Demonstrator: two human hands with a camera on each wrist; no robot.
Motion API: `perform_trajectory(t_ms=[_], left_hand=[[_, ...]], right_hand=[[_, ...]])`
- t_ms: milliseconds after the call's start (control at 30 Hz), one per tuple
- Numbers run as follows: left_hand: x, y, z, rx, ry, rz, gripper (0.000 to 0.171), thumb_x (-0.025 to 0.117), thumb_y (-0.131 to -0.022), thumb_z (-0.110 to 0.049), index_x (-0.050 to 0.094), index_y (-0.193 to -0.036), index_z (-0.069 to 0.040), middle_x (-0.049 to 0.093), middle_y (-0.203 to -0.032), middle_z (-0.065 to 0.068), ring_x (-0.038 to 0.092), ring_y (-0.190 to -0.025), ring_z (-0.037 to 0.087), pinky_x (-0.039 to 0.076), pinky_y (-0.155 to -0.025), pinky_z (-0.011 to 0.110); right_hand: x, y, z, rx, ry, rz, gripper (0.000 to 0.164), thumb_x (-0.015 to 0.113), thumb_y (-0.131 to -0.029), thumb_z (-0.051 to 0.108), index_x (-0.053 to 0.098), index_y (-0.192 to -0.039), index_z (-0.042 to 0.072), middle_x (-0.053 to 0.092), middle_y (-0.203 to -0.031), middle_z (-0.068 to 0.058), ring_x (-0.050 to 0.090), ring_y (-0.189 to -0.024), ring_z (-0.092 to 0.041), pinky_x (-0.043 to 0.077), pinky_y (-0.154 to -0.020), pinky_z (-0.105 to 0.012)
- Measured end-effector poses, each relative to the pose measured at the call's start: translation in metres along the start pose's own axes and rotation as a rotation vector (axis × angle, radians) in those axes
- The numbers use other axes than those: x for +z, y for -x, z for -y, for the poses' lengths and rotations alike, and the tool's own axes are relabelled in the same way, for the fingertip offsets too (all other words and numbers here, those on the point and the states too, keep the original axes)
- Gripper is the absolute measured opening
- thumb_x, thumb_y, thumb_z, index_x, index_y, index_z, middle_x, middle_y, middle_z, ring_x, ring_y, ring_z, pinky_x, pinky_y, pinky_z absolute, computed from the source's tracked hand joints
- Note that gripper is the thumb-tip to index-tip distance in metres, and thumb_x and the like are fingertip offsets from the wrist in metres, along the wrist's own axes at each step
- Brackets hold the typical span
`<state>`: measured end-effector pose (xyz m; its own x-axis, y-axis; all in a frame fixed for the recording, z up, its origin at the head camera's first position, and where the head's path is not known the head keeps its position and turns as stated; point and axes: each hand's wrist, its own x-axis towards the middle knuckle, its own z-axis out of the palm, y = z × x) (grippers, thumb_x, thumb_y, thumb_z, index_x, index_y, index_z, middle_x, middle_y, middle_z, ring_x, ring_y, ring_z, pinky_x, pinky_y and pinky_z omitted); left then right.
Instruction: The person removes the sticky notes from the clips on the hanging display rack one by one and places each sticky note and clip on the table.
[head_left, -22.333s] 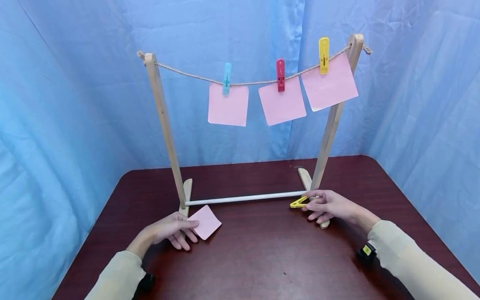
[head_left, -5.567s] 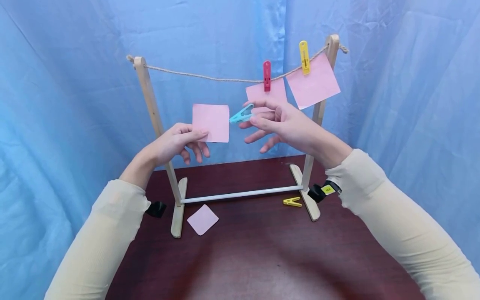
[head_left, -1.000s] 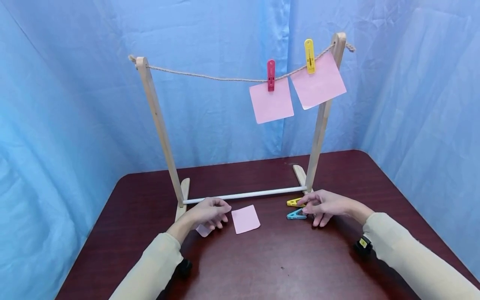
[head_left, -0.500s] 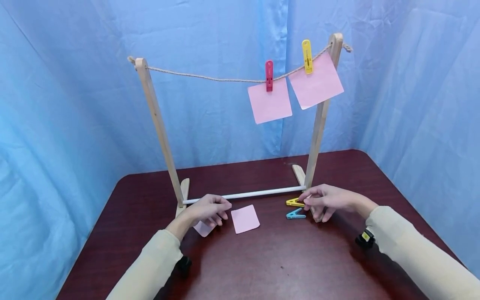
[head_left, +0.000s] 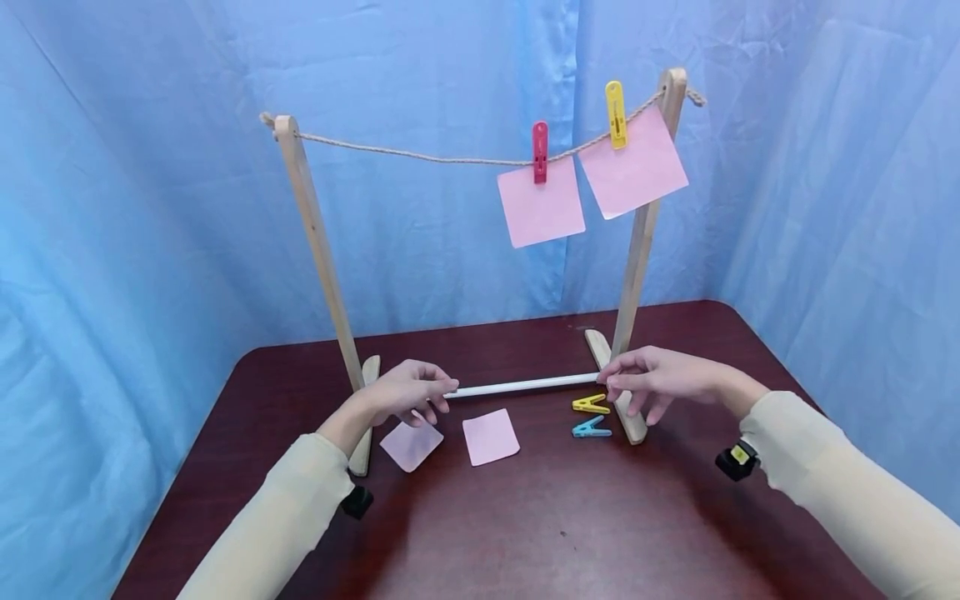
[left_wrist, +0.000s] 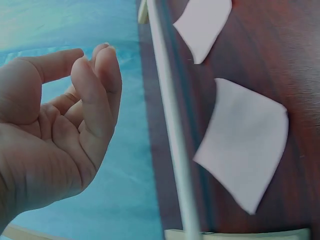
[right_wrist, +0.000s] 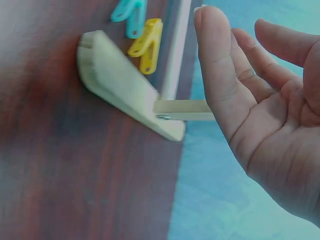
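Note:
In the head view my left hand hovers over a pink paper square on the table, overlapping its upper edge. Its fingers curl loosely with nothing between them, as the left wrist view also shows. A second pink square lies just to the right. My right hand, empty and relaxed, is raised by the rack's right foot. Near its fingertips a yellow clothespin and a light blue clothespin lie side by side. The right wrist view shows both pins below the hand.
A rope spans two wooden posts. On its right half a red clothespin and a yellow clothespin each hold a pink square. A white rod joins the posts low down. Blue curtains surround the table.
Earlier, the blue clothespin and its pink square came off the rope; both now lie on the table. Within the last second both hands have lifted away from the squares and pins.

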<state>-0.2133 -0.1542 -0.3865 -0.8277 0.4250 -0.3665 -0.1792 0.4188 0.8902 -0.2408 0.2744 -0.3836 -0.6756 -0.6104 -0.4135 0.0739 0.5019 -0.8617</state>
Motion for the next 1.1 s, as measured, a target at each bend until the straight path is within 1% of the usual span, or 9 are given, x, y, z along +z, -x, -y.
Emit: perform_trajectory(t_ms=[167,233,367,500,600,700,900,1000,1100], left_hand=[[-0.005,0.003,-0.019,0.007,-0.015,0.006,0.026,0.064,-0.102,-0.027,0.066,-0.112,-0.003,0.069,-0.087,0.012,0.064,-0.063,0.017,0.05,-0.053,0.026],[-0.008,0.003,-0.026,0.007,-0.019,0.008,0.024,0.064,-0.101,-0.028,0.067,-0.111,-0.005,0.068,-0.087,0.011,0.064,-0.064,0.017,0.05,-0.053,0.026],[-0.012,0.005,-0.042,0.016,-0.014,0.006,0.023,0.065,-0.101,-0.027,0.067,-0.111,-0.007,0.068,-0.089,0.012,0.064,-0.065,0.018,0.05,-0.054,0.026],[-0.017,0.007,-0.059,0.056,-0.022,0.003,0.026,0.066,-0.101,-0.031,0.068,-0.114,-0.008,0.07,-0.095,0.017,0.065,-0.066,0.018,0.051,-0.055,0.027],[-0.022,0.01,-0.073,0.09,-0.026,-0.005,0.028,0.067,-0.1,-0.033,0.068,-0.115,-0.01,0.07,-0.098,0.018,0.066,-0.067,0.018,0.052,-0.056,0.028],[-0.025,0.014,-0.088,0.114,-0.025,-0.016,0.028,0.066,-0.1,-0.034,0.067,-0.116,-0.01,0.07,-0.096,0.015,0.066,-0.068,0.018,0.052,-0.057,0.029],[-0.032,0.021,-0.116,0.164,-0.037,-0.022,0.031,0.066,-0.1,-0.037,0.067,-0.119,-0.012,0.07,-0.098,0.015,0.068,-0.075,0.026,0.054,-0.06,0.032],[-0.035,0.024,-0.129,0.188,-0.045,-0.035,0.032,0.066,-0.1,-0.038,0.067,-0.121,-0.013,0.069,-0.099,0.016,0.068,-0.076,0.027,0.054,-0.061,0.034],[-0.037,0.026,-0.141,0.203,-0.054,-0.042,0.033,0.065,-0.1,-0.038,0.067,-0.122,-0.013,0.069,-0.099,0.015,0.068,-0.076,0.026,0.054,-0.061,0.034]], right_hand=[[-0.002,0.003,0.021,-0.005,0.043,-0.007,0.045,0.06,-0.104,0.025,0.052,-0.14,-0.002,0.064,-0.115,-0.019,0.067,-0.094,-0.044,0.06,-0.069,-0.048],[-0.001,0.005,0.031,-0.01,0.066,-0.008,0.044,0.061,-0.104,0.025,0.054,-0.14,0.0,0.065,-0.115,-0.017,0.067,-0.093,-0.043,0.06,-0.069,-0.049],[-0.001,0.01,0.054,-0.045,0.113,-0.003,0.039,0.06,-0.104,0.026,0.057,-0.138,0.006,0.063,-0.118,-0.021,0.068,-0.093,-0.038,0.06,-0.07,-0.05],[-0.003,0.016,0.081,-0.081,0.144,0.011,0.037,0.059,-0.105,0.026,0.058,-0.138,0.01,0.061,-0.123,-0.022,0.068,-0.096,-0.037,0.06,-0.072,-0.051],[-0.002,0.022,0.104,-0.103,0.169,0.028,0.037,0.058,-0.106,0.025,0.056,-0.139,0.009,0.062,-0.121,-0.02,0.068,-0.096,-0.038,0.06,-0.073,-0.052],[0.001,0.029,0.128,-0.133,0.203,0.053,0.035,0.057,-0.106,0.023,0.057,-0.139,0.01,0.063,-0.118,-0.018,0.069,-0.094,-0.038,0.06,-0.073,-0.051],[0.001,0.045,0.174,-0.234,0.255,0.107,0.033,0.055,-0.106,0.018,0.057,-0.138,0.008,0.066,-0.117,-0.019,0.07,-0.093,-0.039,0.059,-0.074,-0.053],[-0.002,0.053,0.194,-0.284,0.294,0.088,0.033,0.054,-0.107,0.016,0.056,-0.138,0.007,0.067,-0.117,-0.018,0.07,-0.092,-0.039,0.059,-0.073,-0.052],[-0.005,0.06,0.213,-0.31,0.342,0.034,0.033,0.053,-0.108,0.019,0.055,-0.138,0.007,0.067,-0.118,-0.016,0.07,-0.092,-0.038,0.059,-0.073,-0.051]])
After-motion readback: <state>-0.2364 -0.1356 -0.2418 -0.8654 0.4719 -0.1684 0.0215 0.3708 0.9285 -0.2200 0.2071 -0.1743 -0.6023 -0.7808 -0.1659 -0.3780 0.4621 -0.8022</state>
